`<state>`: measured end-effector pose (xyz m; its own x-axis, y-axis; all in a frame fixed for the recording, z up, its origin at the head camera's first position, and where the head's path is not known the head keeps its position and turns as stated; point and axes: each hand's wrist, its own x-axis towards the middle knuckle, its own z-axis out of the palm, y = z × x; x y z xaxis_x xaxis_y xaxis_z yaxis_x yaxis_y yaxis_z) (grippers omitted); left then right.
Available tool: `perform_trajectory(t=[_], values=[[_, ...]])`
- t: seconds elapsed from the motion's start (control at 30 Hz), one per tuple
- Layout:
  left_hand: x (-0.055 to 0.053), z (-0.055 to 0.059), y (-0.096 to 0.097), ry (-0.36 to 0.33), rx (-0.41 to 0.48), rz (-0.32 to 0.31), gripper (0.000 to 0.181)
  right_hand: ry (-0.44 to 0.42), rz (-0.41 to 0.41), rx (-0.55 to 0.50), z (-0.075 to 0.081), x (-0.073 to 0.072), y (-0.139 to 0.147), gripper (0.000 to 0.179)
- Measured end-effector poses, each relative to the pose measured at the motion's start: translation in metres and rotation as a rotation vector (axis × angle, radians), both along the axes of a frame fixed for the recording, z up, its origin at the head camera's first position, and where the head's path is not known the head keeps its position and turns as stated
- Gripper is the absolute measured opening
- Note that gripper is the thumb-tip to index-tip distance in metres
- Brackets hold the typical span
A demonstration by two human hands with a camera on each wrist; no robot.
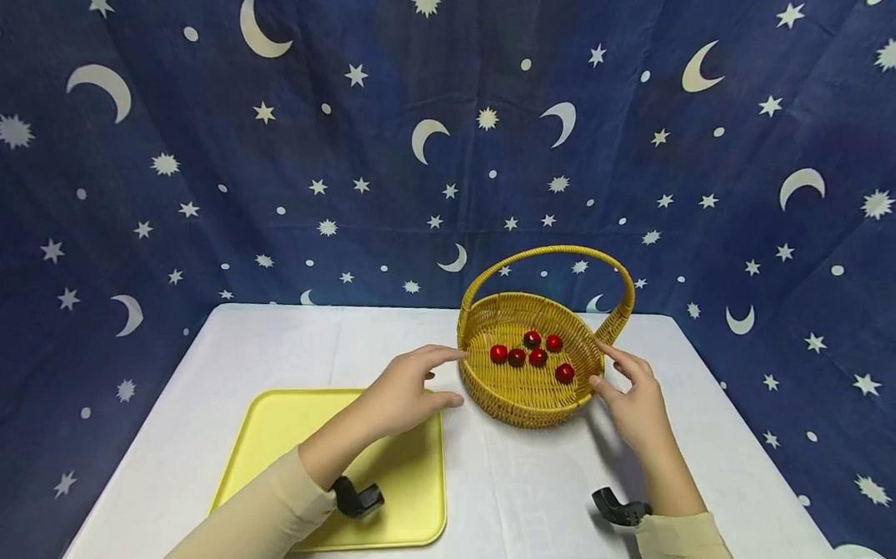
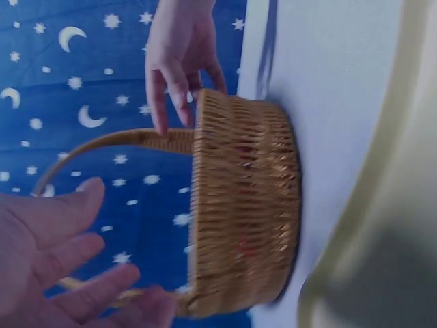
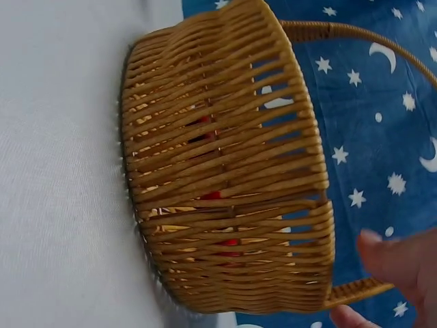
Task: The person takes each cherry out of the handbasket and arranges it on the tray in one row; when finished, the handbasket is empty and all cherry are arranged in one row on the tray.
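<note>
A round woven wicker basket with a tall arched handle stands upright on the table. Several small, round red fruits, like cherries, lie on its floor; in the wrist views they show only as red spots through the weave. My left hand is at the basket's left side, thumb and fingers spread, index fingertip right at the rim. On the opposite side my right hand has its fingertips by the rim and the handle's base, with the thumb held away from the fingers. Neither hand's fingers are curled round the basket.
Left of the basket a shallow yellow tray lies flat under my left forearm. A white cloth covers the table. Dark blue fabric with moons and stars hangs close behind and at both sides. Each wrist wears a black mount.
</note>
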<state>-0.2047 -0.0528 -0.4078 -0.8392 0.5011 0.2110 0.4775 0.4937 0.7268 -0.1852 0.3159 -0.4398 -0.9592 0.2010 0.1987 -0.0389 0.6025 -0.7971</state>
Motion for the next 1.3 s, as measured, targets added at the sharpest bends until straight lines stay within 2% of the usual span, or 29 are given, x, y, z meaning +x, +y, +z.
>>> perform_trajectory(t=[0.1,0.2,0.27,0.5,0.7,0.8,0.9,1.03,1.13,1.2,1.3], values=[[-0.019,-0.007,0.024,-0.096,0.064,-0.069,0.056,-0.045,-0.015,-0.136,-0.003,-0.006,0.003,0.057],[-0.034,-0.011,0.044,-0.154,0.092,-0.093,0.054,-0.108,-0.021,-0.283,-0.007,-0.012,0.006,0.055],[-0.043,-0.009,0.055,-0.181,0.096,-0.096,0.055,-0.145,-0.017,-0.369,-0.009,-0.017,0.008,0.054],[-0.075,-0.001,0.088,-0.255,0.152,-0.144,0.055,-0.281,0.015,-0.46,-0.011,-0.027,0.018,0.053],[-0.097,-0.012,0.112,-0.333,0.144,-0.138,0.046,-0.339,0.049,-0.537,-0.013,-0.031,0.026,0.05],[-0.103,-0.018,0.119,-0.376,0.135,-0.111,0.046,-0.34,0.069,-0.538,-0.012,-0.033,0.027,0.048],[-0.109,-0.022,0.126,-0.401,0.089,-0.047,0.048,-0.339,0.083,-0.529,-0.011,-0.033,0.028,0.047],[-0.117,-0.027,0.135,-0.401,-0.063,0.066,0.048,-0.345,0.078,-0.533,-0.011,-0.033,0.027,0.047],[-0.12,-0.029,0.14,-0.387,-0.156,0.127,0.044,-0.348,0.077,-0.539,-0.01,-0.034,0.027,0.048],[-0.12,-0.029,0.142,-0.388,-0.176,0.141,0.038,-0.346,0.078,-0.54,-0.01,-0.034,0.027,0.048],[-0.118,-0.031,0.144,-0.396,-0.166,0.13,0.027,-0.343,0.074,-0.541,-0.011,-0.033,0.027,0.048]])
